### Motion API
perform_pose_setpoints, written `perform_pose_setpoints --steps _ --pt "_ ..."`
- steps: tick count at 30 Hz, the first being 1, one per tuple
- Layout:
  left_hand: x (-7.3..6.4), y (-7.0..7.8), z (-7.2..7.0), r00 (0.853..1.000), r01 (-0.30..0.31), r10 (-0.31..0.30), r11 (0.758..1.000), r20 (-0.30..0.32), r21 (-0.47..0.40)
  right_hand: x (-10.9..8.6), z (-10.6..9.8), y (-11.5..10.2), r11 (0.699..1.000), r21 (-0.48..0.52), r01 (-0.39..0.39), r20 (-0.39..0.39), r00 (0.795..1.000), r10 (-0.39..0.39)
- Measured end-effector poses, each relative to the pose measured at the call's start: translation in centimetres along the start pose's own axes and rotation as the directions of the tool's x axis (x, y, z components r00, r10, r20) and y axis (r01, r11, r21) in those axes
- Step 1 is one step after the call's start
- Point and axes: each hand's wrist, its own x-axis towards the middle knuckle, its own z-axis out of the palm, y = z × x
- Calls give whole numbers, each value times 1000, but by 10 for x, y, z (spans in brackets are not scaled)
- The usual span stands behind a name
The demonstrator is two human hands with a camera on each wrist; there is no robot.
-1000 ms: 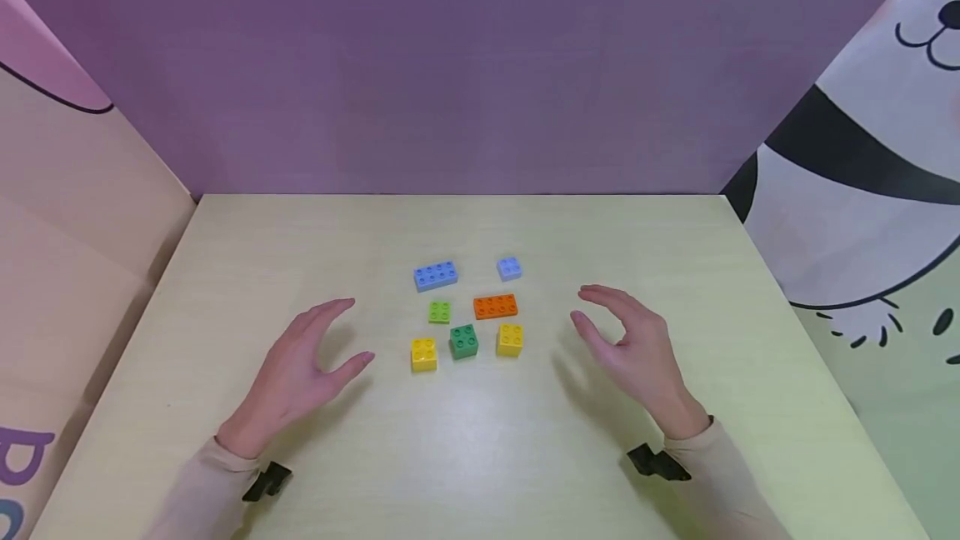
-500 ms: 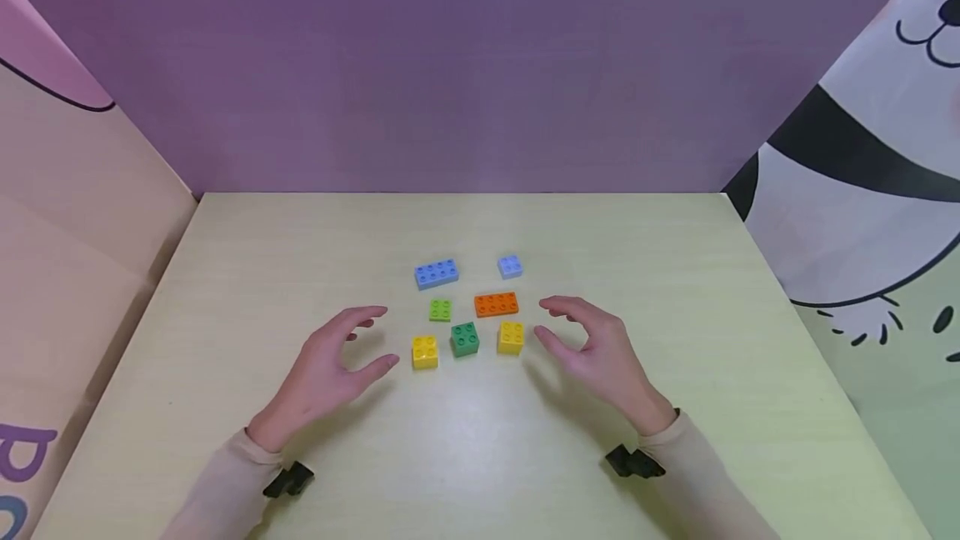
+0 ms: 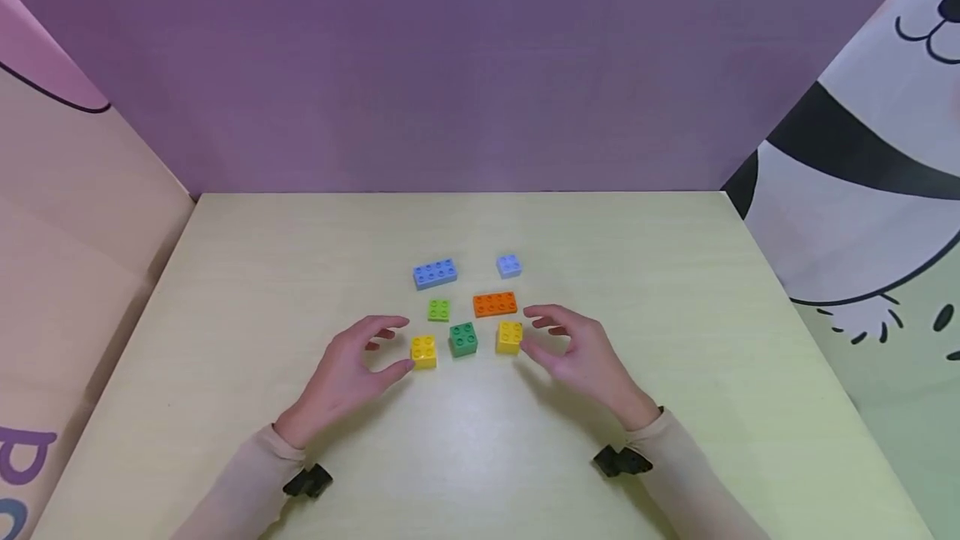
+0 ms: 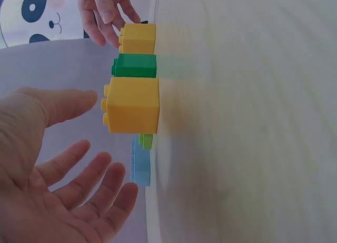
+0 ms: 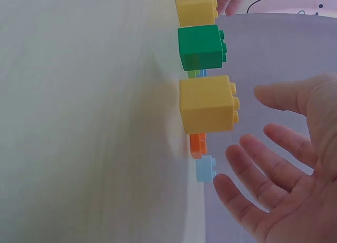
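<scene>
My left hand [image 3: 347, 376] hovers just left of a yellow building block [image 3: 423, 352], thumb and fingers spread apart and holding nothing. In the left wrist view a gap shows between the thumb and that yellow block [image 4: 134, 105]. On the other side, my right hand [image 3: 583, 361] is beside a second yellow block [image 3: 509, 337], its thumb close to the block's right side. The right wrist view shows this yellow block [image 5: 207, 104] apart from the thumb and relaxed fingers. Between the two yellow blocks stands a green block [image 3: 462, 340].
Behind them lie a small lime-green block [image 3: 438, 311] and an orange block [image 3: 495, 304]. Farther back are a long blue block [image 3: 435, 274] and a small blue block [image 3: 508, 266]. A purple wall [image 3: 457, 65] rises at the back edge of the pale table [image 3: 465, 473].
Both hands have moved inward toward the blocks, the left one rightward and the right one leftward. The blocks stay where they were.
</scene>
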Motion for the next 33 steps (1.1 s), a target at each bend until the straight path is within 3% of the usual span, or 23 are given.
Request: perform_pose_setpoints --steps 11,33 --pt "3 -1 4 991 97 -99 995 86 29 3 11 8 998 51 -36 40 999 34" --pt "7 -3 10 989 111 -115 993 93 51 6 15 10 997 52 -56 45 998 54"
